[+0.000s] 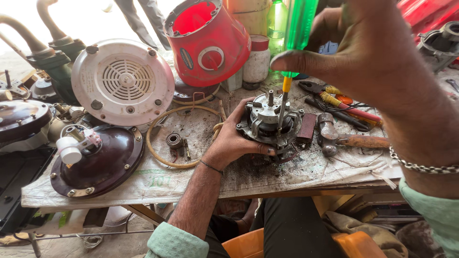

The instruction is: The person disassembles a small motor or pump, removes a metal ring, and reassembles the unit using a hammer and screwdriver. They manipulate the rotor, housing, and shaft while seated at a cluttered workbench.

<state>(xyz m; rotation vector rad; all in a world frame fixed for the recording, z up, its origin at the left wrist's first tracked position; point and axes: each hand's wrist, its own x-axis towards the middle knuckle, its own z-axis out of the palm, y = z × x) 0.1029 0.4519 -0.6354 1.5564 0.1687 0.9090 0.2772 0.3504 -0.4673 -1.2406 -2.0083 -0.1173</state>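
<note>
My left hand (233, 138) grips a grey metal electric motor (270, 121) from its left side, holding it on the workbench with its shaft pointing up. My right hand (363, 52) is raised close to the camera and holds a screwdriver (292, 57) with a clear green handle and a yellow collar. Its blade runs straight down and its tip rests on the top of the motor, just right of the shaft.
A hammer (342, 137) and pliers (330, 98) lie right of the motor. A red appliance housing (206, 40), a white vented round cover (122, 81), a dark brown base plate (98, 162) and a cream rubber ring (165, 138) crowd the left half. Another person's legs (138, 16) stand behind the bench.
</note>
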